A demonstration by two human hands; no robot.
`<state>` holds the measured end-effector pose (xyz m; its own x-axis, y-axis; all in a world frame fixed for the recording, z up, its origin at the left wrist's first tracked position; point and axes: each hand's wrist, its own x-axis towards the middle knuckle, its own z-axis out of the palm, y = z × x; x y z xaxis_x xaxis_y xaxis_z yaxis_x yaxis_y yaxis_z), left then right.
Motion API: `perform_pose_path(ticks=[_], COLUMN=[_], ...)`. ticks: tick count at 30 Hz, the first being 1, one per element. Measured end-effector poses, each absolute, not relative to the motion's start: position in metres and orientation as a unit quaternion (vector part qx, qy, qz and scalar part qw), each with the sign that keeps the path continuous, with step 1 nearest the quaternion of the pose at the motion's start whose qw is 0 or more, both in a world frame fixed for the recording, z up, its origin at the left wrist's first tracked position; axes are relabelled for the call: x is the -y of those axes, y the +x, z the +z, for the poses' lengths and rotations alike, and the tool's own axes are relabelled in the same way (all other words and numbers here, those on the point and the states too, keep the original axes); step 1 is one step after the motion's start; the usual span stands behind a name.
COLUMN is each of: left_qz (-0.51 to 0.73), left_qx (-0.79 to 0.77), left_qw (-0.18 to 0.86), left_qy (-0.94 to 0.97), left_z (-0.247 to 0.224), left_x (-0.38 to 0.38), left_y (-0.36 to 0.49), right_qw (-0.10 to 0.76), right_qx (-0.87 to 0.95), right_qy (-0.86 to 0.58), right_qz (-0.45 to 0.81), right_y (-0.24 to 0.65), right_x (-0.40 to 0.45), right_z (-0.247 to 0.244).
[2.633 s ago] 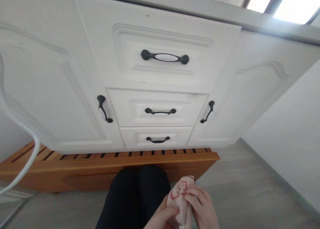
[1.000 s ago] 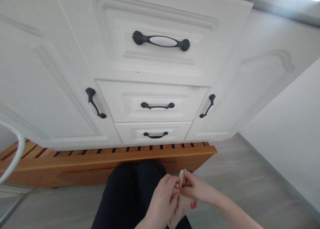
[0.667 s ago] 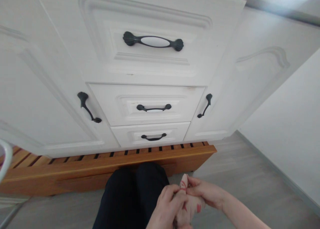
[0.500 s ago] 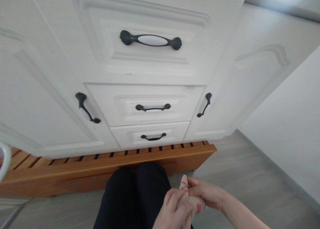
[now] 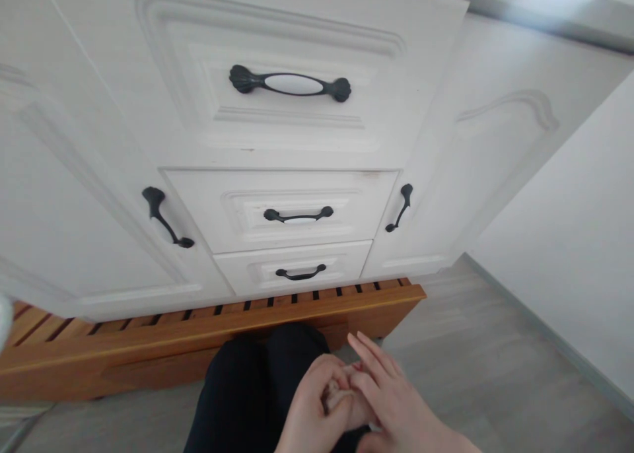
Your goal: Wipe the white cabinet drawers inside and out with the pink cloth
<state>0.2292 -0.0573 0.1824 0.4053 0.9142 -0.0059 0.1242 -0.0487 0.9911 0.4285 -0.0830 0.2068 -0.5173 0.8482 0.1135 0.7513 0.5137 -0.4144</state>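
Observation:
Low in the view, above my lap, both hands meet around a small pale cloth with red marks, bunched up and mostly covered by fingers. My left hand is closed, thumb and forefinger curled round the cloth. From the right, my right hand lies against the cloth's other side, two fingers stretched out past it and the others bent onto it. The cloth's exact kind is hidden by the hands.
Ahead stands a white cabinet with drawers and doors, all shut, with dark handles. A slatted wooden bench runs along its foot. My dark-trousered knees are below, grey floor and a white wall to the right.
The cloth, earlier held stretched between both hands with a striped end sticking up, is now bunched lower. My right hand has turned over, its fingers extended. The view has shifted slightly.

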Motion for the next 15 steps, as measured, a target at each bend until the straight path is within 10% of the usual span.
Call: perform_pose_path(ticks=[8,15], left_qz=[0.327,0.396], left_qx=[-0.387,-0.408], left_qw=[0.587,0.145], left_qy=[0.632,0.81], left_z=[0.171,0.208], left_x=[0.063,0.023], left_y=[0.222,0.209], right_qw=[0.091,0.281], right_qx=[0.773,0.531], right_qy=[-0.511,-0.614], right_qz=[0.364,0.512], right_y=[0.423,0.436], right_x=[0.08,0.091], right_z=[0.193,0.173])
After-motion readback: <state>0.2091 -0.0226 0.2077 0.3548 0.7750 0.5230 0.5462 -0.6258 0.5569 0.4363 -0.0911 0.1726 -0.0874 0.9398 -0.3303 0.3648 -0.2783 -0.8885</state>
